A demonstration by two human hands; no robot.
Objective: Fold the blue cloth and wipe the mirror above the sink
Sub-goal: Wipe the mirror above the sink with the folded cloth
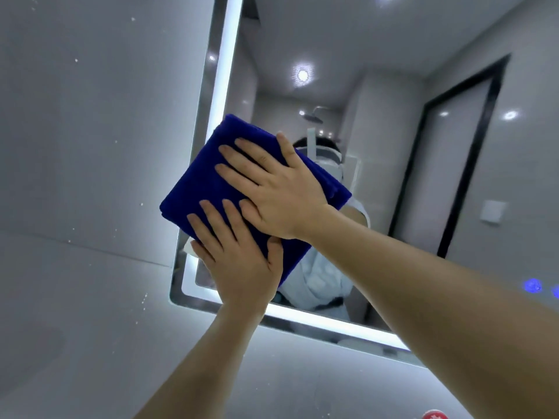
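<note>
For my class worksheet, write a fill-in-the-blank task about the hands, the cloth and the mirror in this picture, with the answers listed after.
The cloth pressed against the mirror is ____ in colour.
The number of hands on the cloth is ____, with the left hand below the right hand.
The cloth is not a single layer but ____.
Missing words: blue; two; folded.

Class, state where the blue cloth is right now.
Head view: the folded blue cloth is pressed against the mirror near its lit left edge, right hand above, left hand below.
</note>
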